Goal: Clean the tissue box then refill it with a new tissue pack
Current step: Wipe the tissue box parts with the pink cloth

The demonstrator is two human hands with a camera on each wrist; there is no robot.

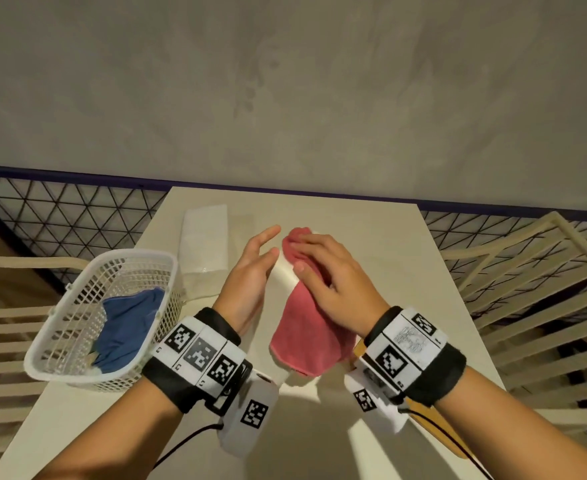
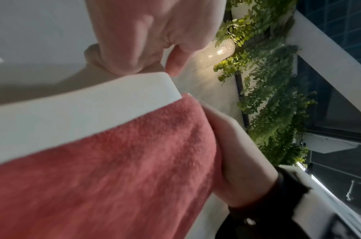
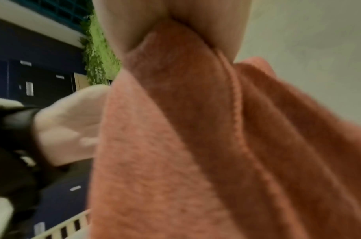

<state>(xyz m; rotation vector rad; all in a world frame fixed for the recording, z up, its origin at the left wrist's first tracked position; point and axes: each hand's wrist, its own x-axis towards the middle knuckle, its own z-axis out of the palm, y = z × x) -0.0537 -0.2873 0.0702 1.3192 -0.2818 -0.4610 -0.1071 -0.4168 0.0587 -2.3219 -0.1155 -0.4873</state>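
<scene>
The white tissue box [image 1: 282,276] stands on the table [image 1: 382,244], mostly hidden between my hands. A red cloth [image 1: 302,341] is draped over its top and hangs toward me. My right hand [image 1: 319,265] lies on the cloth, with fingers curved over its bunched far end. My left hand [image 1: 268,244] is flat against the box's left side, fingers straight. The left wrist view shows the box's white edge [image 2: 83,111], the red cloth [image 2: 114,169] and my right hand [image 2: 236,153] on it. The new tissue pack [image 1: 205,244] lies at the back left.
A white plastic basket [image 1: 167,268] holding a blue cloth [image 1: 129,327] sits at the table's left edge. Slatted chairs stand to the left [image 1: 8,306] and right [image 1: 527,271]. A wall runs close behind the table's far edge.
</scene>
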